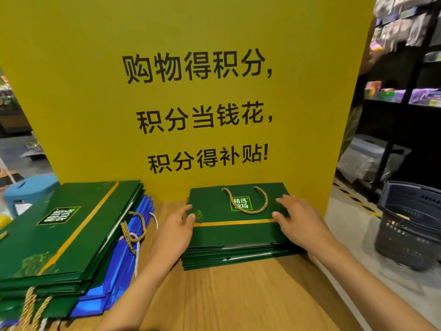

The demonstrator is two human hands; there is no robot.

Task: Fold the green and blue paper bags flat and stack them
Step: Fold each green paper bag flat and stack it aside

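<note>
A folded green paper bag [222, 232] with gold rope handles lies flat on top of a stack of several folded green bags [229, 258], in the middle of the wooden table [238, 299]. My left hand [177, 225] rests on the top bag's left edge, fingers spread. On its right side my right hand [296, 218] presses flat, palm down. To the left lies a second pile with large green bags [59, 230] over blue bags [124, 261]; their rope handles dangle at its edge.
A tall yellow sign board [191, 91] with black characters stands right behind the stack. A blue plastic stool [26, 189] is at the far left. On the floor to the right sits a dark shopping basket [410, 225] beside black shelves [405, 91] of goods.
</note>
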